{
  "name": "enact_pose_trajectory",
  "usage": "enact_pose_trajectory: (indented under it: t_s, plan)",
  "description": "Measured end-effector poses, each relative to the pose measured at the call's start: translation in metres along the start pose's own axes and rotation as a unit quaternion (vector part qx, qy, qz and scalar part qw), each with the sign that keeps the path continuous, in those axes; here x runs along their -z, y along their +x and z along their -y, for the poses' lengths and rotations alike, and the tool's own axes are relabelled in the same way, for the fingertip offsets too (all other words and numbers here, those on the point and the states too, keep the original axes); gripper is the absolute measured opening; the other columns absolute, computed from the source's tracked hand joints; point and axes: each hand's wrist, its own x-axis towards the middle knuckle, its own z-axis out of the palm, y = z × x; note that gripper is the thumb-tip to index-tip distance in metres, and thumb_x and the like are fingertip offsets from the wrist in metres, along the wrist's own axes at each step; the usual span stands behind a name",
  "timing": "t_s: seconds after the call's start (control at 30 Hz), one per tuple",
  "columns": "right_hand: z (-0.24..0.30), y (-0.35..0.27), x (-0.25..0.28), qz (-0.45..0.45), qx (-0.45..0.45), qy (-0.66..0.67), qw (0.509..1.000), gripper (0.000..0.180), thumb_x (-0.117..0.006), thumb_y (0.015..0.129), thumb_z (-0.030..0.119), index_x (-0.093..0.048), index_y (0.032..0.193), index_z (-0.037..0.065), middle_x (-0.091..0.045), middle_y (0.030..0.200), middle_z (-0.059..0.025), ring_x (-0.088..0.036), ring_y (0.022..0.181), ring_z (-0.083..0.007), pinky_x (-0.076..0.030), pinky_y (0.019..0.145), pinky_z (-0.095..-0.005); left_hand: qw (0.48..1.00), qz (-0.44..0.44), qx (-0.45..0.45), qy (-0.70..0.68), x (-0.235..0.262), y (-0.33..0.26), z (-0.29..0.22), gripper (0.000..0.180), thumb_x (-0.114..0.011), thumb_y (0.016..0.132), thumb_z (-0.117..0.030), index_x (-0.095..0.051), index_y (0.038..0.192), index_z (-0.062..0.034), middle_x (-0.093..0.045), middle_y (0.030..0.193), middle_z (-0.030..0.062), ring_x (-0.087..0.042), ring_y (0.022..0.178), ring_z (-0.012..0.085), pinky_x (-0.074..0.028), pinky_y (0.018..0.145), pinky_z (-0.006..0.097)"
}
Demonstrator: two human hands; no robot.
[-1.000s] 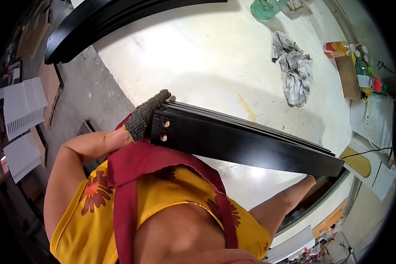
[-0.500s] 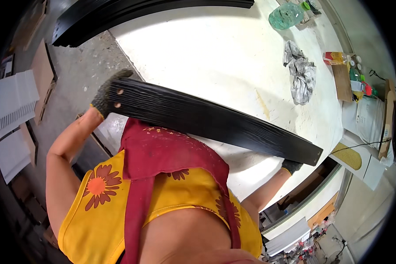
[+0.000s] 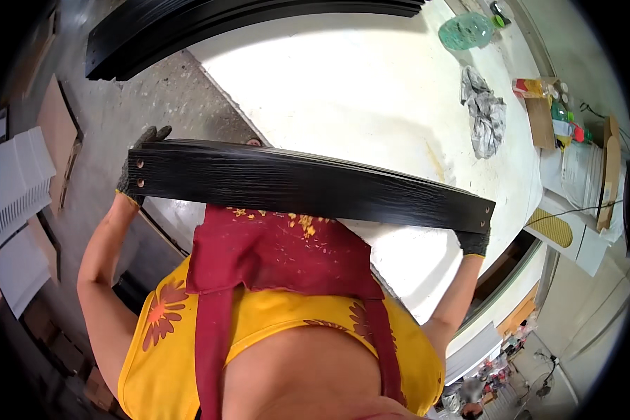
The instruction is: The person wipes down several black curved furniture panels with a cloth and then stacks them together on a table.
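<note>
A long black wood-grained board (image 3: 301, 180), with two drilled holes near each end, is held across in front of my red apron. A layered edge along its far side suggests more than one board, but I cannot tell how many. My left hand (image 3: 134, 171), in a dark knitted glove, grips the left end, with fingertips showing past the far edge. My right hand (image 3: 474, 242), gloved in the same way, grips the right end from the near side, its fingers mostly hidden beneath. Under the board lies a white tabletop (image 3: 315, 84).
More black boards (image 3: 259, 15) lie stacked along the table's far edge. A greenish plastic bottle (image 3: 465, 31) and a crumpled grey-white cloth (image 3: 484, 115) sit at the far right. Beyond them are a cardboard box (image 3: 541, 120) and small bottles. White panels (image 3: 19, 178) stand on the floor at left.
The board has swung nearly level: its right end rose and its left end moved left and slightly nearer. Both hands moved with it, still gripping the ends.
</note>
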Motion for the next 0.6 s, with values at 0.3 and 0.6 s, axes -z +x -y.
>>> enact_pose_trajectory:
  t_s: [0.3,0.6]
  plan:
    - [-0.025,0.025,0.021,0.166,-0.252,0.867,0.396,0.069,-0.035,0.096,0.057,-0.049,0.132,0.000,-0.057,0.129,-0.0142,-0.052,0.118,-0.0247,-0.040,0.104,-0.0381,0.964,-0.148,0.219,0.006,-0.037,0.013,-0.032,0.084,-0.054,0.084,-0.066,-0.040,0.140,-0.0052,-0.064,0.107,0.0193,-0.065,0.088,0.0273,-0.052,0.083,0.040]
    - [-0.034,0.010,0.000,0.169,-0.178,0.865,0.437,0.080,-0.021,0.096,0.062,-0.036,0.142,-0.001,-0.043,0.144,-0.0134,-0.041,0.130,-0.0259,-0.027,0.113,-0.0378,0.952,-0.175,0.252,0.004,-0.074,0.021,-0.035,0.077,-0.053,0.086,-0.065,-0.042,0.140,-0.0115,-0.061,0.111,0.0169,-0.062,0.097,0.0276,-0.049,0.088,0.040]
